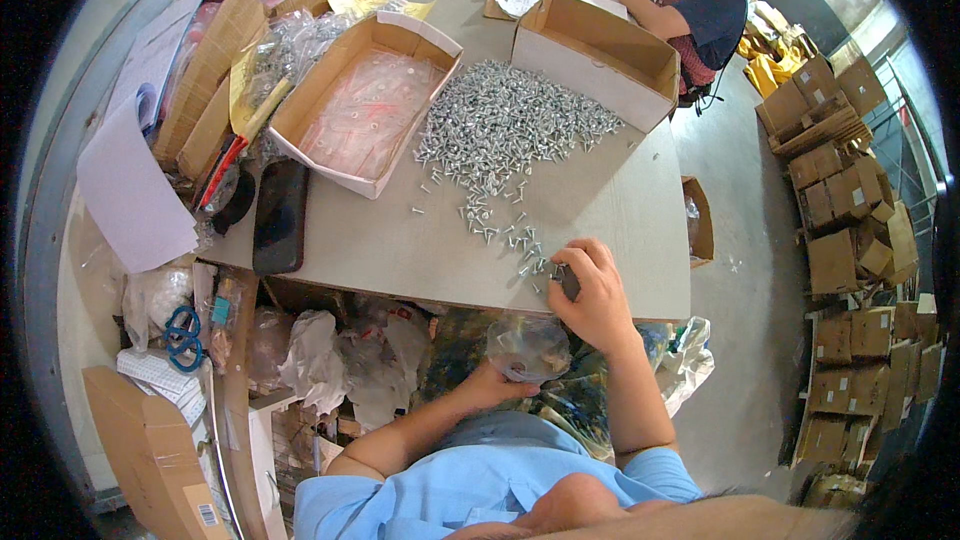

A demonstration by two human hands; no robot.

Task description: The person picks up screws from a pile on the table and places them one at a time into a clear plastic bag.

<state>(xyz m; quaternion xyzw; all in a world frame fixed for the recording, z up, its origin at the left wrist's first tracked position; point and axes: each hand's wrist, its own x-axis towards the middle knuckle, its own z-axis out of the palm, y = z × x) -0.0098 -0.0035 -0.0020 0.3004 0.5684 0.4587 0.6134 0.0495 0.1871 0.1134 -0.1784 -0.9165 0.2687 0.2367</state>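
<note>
A large heap of small silver screws [510, 110] lies on the table, with a thin trail running toward the near edge. At that trail's end, my right hand [598, 298] curls its fingers and thumb around a few screws; how many is hidden. My left hand [488, 387] is below the table edge, closed around a clear plastic cup [528, 348]. The cup's mouth faces up, close under my right hand. Its contents are too unclear to make out.
An open box of clear plastic bags [370, 115] and another open carton [600, 50] flank the heap. A black phone [281, 216] lies at the table's left edge. A co-worker [690, 15] sits at the far right. Stacked cartons [850, 190] line the right side.
</note>
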